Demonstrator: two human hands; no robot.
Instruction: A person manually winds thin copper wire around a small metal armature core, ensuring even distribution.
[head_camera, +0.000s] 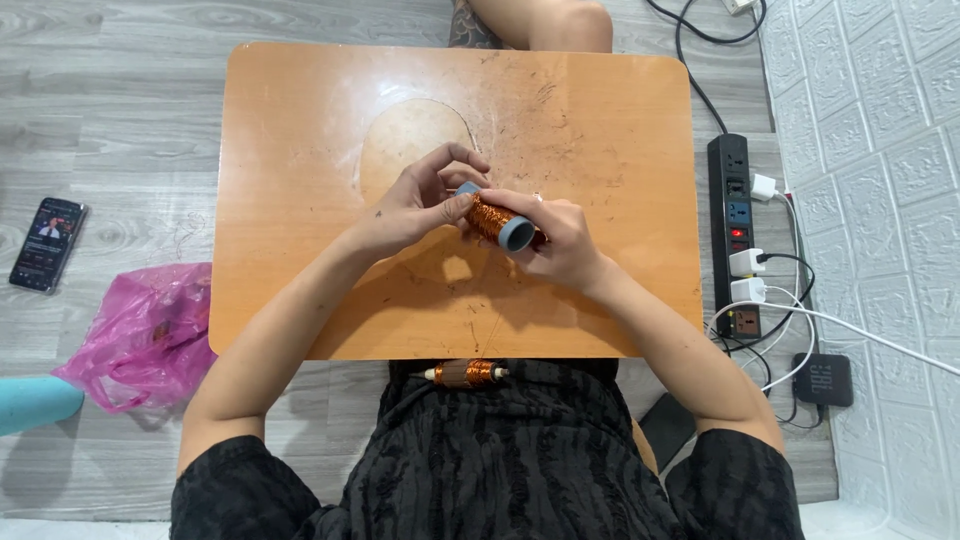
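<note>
Spool (497, 221): grey tube wound with copper wire, held over the middle of the table (300, 150), tilted, one grey end toward the camera.
Left hand (415, 205): fingertips pinched on the spool's far end.
Right hand (560, 240): fingers wrapped around the spool from the right.
Second coil (466, 373): copper-wound, lying in the lap at the table's near edge.
Left of table: phone (48, 243) on the floor, pink bag (140, 335) nearer.
Right of table: power strip (737, 235) with plugs.
</note>
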